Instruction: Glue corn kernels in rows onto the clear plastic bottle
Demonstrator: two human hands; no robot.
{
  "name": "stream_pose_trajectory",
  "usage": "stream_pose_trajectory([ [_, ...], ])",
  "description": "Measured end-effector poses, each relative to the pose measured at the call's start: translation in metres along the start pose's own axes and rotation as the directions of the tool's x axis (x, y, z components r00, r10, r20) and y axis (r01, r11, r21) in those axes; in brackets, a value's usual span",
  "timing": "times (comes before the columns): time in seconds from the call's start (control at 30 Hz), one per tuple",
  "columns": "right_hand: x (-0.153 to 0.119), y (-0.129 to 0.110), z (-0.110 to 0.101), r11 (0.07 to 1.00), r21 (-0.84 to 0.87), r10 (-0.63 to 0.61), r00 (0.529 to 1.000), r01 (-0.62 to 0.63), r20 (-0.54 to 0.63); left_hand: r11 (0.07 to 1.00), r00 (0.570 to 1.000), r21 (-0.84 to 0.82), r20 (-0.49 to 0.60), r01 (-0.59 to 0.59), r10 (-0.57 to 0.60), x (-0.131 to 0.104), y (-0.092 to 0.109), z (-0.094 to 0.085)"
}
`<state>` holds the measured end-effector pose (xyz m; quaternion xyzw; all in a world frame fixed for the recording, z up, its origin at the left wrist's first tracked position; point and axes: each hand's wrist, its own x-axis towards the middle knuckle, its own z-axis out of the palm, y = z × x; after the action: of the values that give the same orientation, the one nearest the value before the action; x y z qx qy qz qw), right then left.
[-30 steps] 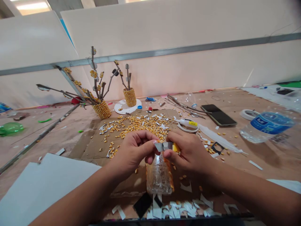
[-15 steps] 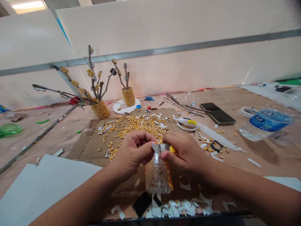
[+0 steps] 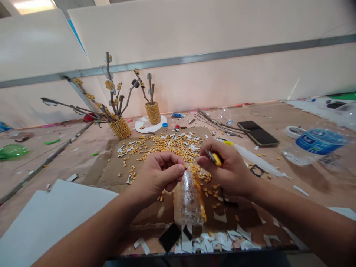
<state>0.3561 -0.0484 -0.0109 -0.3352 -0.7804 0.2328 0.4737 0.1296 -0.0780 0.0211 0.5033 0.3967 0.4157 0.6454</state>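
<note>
A clear plastic bottle (image 3: 187,200) stands on the cardboard in front of me, with a strip of corn kernels (image 3: 198,189) along its right side. My left hand (image 3: 164,172) is at the bottle's top left, thumb and forefinger pinched; what they hold is too small to name. My right hand (image 3: 226,167) is closed on a yellow cutter (image 3: 216,158), a little above and right of the bottle. Loose corn kernels (image 3: 167,144) lie spread behind both hands.
Two kernel-covered pots (image 3: 120,128) with twigs stand at the back left. Rightward are twigs, a phone (image 3: 258,132), a tape roll (image 3: 294,132) and a blue-labelled bottle (image 3: 314,146). White sheets (image 3: 61,222) lie at front left, paper scraps (image 3: 214,243) along the front edge.
My right hand has moved up and right, away from the bottle's top, taking the cutter with it. The grey-white piece between my hands no longer shows. My left hand has barely moved.
</note>
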Motion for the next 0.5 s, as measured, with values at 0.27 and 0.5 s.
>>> stream_pose_trajectory([
  [0.27, -0.010, -0.011, 0.009, 0.968, 0.162, -0.198, 0.980, 0.194, 0.006, 0.975, 0.997, 0.211, -0.026, -0.067, 0.074, 0.000, 0.001, 0.012],
  [0.5, -0.009, -0.007, 0.003, 0.987, 0.004, -0.163, 0.982, 0.163, 0.100, 0.980, 0.994, 0.168, -0.010, -0.102, 0.106, 0.003, -0.003, 0.013],
])
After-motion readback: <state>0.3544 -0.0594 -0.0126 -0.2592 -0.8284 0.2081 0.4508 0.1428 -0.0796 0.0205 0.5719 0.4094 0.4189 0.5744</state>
